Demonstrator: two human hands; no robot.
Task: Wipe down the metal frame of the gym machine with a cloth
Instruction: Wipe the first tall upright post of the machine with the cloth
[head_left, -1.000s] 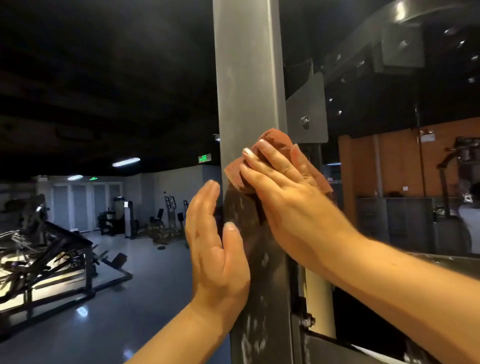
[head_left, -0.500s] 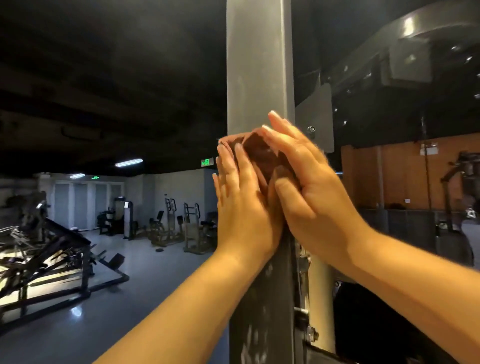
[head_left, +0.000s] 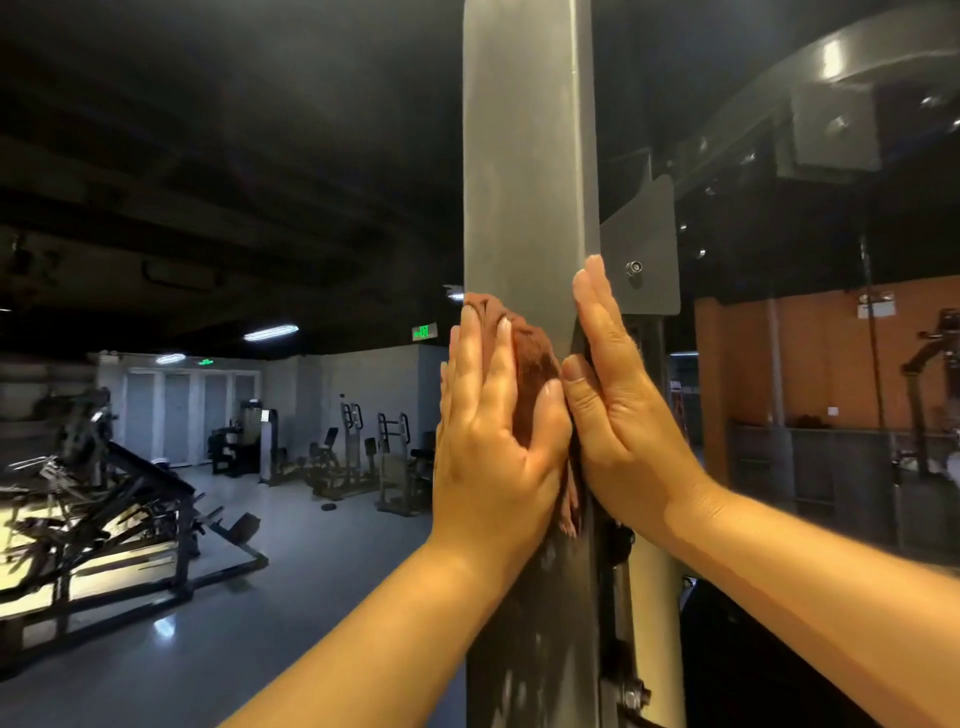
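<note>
Rust-brown cloth (head_left: 535, 364) is now under the left hand (head_left: 493, 426), pressed flat on the post (head_left: 530, 156) at mid frame; before, the right hand (head_left: 618, 415) pressed it. Both hands are flat, side by side, so wiping likely goes on.

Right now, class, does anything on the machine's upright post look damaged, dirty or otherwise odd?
Below the brown cloth, the upright post shows pale patchy marks, unlike the even grey above. Dirt or worn paint, cannot tell.
</note>
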